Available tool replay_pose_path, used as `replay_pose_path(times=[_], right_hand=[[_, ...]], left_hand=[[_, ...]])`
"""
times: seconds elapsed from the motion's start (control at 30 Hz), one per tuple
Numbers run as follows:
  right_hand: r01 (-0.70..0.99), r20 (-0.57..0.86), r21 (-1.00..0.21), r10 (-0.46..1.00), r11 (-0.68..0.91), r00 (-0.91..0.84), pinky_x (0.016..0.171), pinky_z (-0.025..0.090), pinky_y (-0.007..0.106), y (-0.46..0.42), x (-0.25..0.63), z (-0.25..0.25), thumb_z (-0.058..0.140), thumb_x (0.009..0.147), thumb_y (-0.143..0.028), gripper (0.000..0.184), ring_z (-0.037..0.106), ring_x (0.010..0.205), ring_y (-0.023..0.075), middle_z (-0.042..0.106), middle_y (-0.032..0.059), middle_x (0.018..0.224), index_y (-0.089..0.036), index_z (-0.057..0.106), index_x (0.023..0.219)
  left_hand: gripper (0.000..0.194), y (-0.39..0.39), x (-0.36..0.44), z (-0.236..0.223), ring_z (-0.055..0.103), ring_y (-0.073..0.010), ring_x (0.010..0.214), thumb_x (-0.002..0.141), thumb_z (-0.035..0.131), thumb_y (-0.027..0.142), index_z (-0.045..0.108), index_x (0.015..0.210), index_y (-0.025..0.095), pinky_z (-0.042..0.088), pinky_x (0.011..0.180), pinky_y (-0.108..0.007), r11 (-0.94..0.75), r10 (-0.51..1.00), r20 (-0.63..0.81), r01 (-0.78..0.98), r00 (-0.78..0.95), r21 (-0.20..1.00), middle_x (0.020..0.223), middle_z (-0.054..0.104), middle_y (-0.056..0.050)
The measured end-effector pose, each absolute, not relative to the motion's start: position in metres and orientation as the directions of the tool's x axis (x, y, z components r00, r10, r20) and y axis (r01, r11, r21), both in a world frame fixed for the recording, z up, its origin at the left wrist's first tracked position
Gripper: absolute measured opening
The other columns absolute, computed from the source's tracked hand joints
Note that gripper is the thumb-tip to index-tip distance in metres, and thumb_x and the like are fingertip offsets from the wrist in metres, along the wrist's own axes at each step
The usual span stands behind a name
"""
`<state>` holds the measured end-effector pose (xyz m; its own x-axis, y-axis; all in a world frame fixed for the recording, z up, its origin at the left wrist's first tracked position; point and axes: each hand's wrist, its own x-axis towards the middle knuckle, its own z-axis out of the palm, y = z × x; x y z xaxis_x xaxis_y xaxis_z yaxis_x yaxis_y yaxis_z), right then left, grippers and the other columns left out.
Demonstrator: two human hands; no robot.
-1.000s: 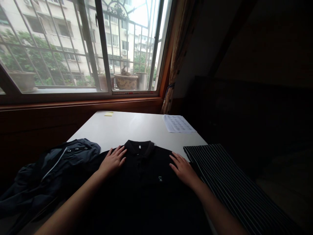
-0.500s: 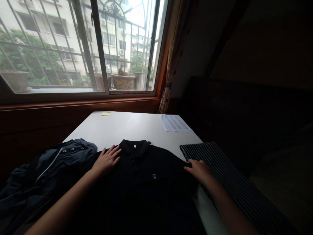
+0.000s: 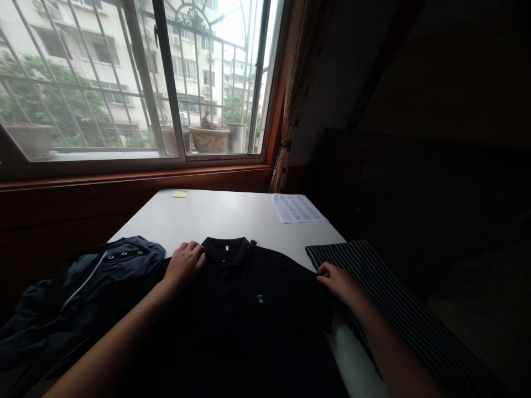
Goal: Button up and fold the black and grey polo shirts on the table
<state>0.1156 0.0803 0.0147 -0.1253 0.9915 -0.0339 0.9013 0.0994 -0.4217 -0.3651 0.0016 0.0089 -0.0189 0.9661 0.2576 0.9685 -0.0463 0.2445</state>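
A black polo shirt (image 3: 249, 320) lies spread front side up, its collar towards the window and a small pale emblem on the chest. At the shoulder beside the collar, my left hand (image 3: 185, 262) has its fingers curled down and closed on the cloth. My right hand (image 3: 338, 282) pinches the shirt's sleeve at the other side, thumb against fingers. The lower part of the shirt is lost in shadow.
The white table (image 3: 215, 215) bears a dark jacket (image 3: 91, 293) with eyelets at left and a striped cloth (image 3: 373, 287) at right. Farther back lie printed sheets (image 3: 298, 208) and a yellow sticky note (image 3: 180, 194). A barred window (image 3: 182, 83) stands behind.
My left hand's fingers, spread flat on the shirt before, have curled in and gripped the shoulder. My right fingers have closed more tightly on the sleeve. The shirt has barely shifted.
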Motion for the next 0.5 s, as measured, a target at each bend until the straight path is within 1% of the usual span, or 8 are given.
replay_pose_path(times=[0.1, 0.17, 0.23, 0.33, 0.4, 0.5], right_hand=[[0.92, 0.008, -0.378, 0.994, 0.103, -0.108, 0.074, 0.044, 0.03, 0.077, 0.109, 0.017, 0.064, 0.081, -0.022, 0.015, 0.068, 0.088, 0.024, 0.073, 0.0075, 0.09, -0.019, 0.069, 0.095], [0.927, 0.029, -0.359, 0.994, 0.106, -0.102, 0.076, 0.045, 0.031, 0.076, 0.105, 0.019, 0.064, 0.081, -0.022, 0.021, 0.069, 0.089, 0.025, 0.073, 0.0084, 0.092, -0.019, 0.07, 0.101], [0.929, 0.049, -0.353, 0.994, 0.113, -0.103, 0.078, 0.046, 0.031, 0.074, 0.102, 0.022, 0.064, 0.082, -0.022, 0.025, 0.069, 0.092, 0.0251, 0.073, 0.0093, 0.096, -0.019, 0.07, 0.106], [0.924, 0.078, -0.358, 0.99, 0.135, -0.114, 0.085, 0.047, 0.031, 0.069, 0.099, 0.024, 0.06, 0.085, -0.022, 0.03, 0.068, 0.098, 0.0233, 0.072, 0.0093, 0.103, -0.018, 0.068, 0.114], [0.906, 0.119, -0.384, 0.982, 0.18, -0.145, 0.09, 0.047, 0.029, 0.065, 0.098, 0.024, 0.058, 0.087, -0.021, 0.032, 0.067, 0.103, 0.0211, 0.071, 0.0084, 0.109, -0.019, 0.067, 0.117], [0.877, 0.193, -0.422, 0.968, 0.232, -0.163, 0.093, 0.047, 0.03, 0.061, 0.101, 0.019, 0.056, 0.087, -0.018, 0.034, 0.065, 0.105, 0.0203, 0.069, 0.008, 0.113, -0.019, 0.065, 0.12]], left_hand=[[0.025, 0.024, -0.335, 0.021, 0.057, -0.0273, 0.117, 0.099, 0.046, 0.034, 0.064, 0.112, 0.021, 0.042, 0.104, -0.04, -0.095, 0.969, 0.246, 0.952, 0.022, 0.29, 0.118, 0.066, -0.01], [0.025, 0.043, -0.311, 0.022, 0.062, -0.0246, 0.109, 0.099, 0.048, 0.036, 0.061, 0.115, 0.023, 0.046, 0.094, -0.034, -0.115, 0.976, 0.216, 0.933, 0.041, 0.342, 0.113, 0.068, -0.008], [0.03, 0.065, -0.288, 0.018, 0.065, -0.0237, 0.102, 0.096, 0.054, 0.04, 0.058, 0.12, 0.023, 0.049, 0.086, -0.031, -0.107, 0.984, 0.175, 0.91, 0.039, 0.4, 0.11, 0.071, -0.008], [0.047, 0.095, -0.259, 0.009, 0.067, -0.026, 0.101, 0.091, 0.063, 0.042, 0.053, 0.129, 0.019, 0.049, 0.082, -0.031, -0.041, 0.993, 0.119, 0.876, -0.018, 0.48, 0.108, 0.072, -0.011], [0.056, 0.112, -0.248, 0.003, 0.068, -0.0278, 0.101, 0.087, 0.067, 0.043, 0.049, 0.133, 0.016, 0.049, 0.081, -0.032, 0.024, 0.993, 0.089, 0.852, -0.083, 0.523, 0.107, 0.073, -0.014], [0.057, 0.126, -0.241, -0.005, 0.069, -0.0269, 0.099, 0.086, 0.068, 0.041, 0.048, 0.134, 0.016, 0.049, 0.078, -0.031, 0.11, 0.982, 0.065, 0.81, -0.18, 0.576, 0.107, 0.073, -0.013]])
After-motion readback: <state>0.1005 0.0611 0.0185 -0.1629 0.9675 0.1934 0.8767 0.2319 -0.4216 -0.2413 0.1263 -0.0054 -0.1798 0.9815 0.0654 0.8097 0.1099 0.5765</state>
